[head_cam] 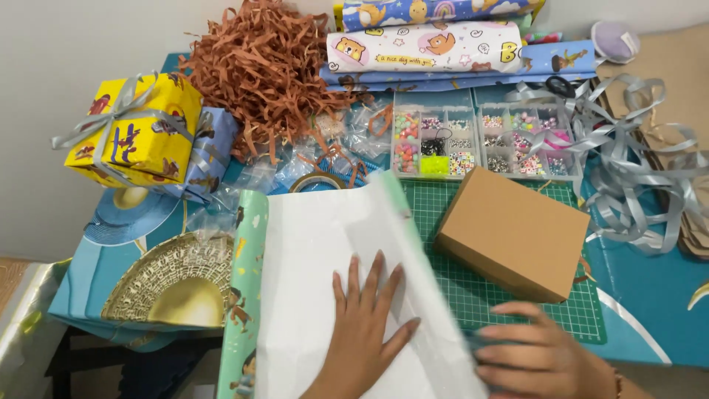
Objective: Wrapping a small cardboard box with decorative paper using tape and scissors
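Note:
A sheet of wrapping paper (310, 266) lies white side up across the table, its green printed edge curling on the left. My left hand (365, 325) presses flat on the white side, fingers spread. My right hand (543, 355) rests at the paper's right edge on the green cutting mat (473, 288), fingers pointing left against the blurred, lifted edge of the sheet. A plain brown cardboard box (513, 233) sits on the mat just above my right hand.
Brown shredded paper (258, 66) is piled at the back. A yellow wrapped gift with silver ribbon (133, 129) sits at left. Two clear bead organisers (484, 140), a tape roll (317, 181), rolled wrapping papers (428, 44) and loose silver ribbon (642, 177) fill the rest.

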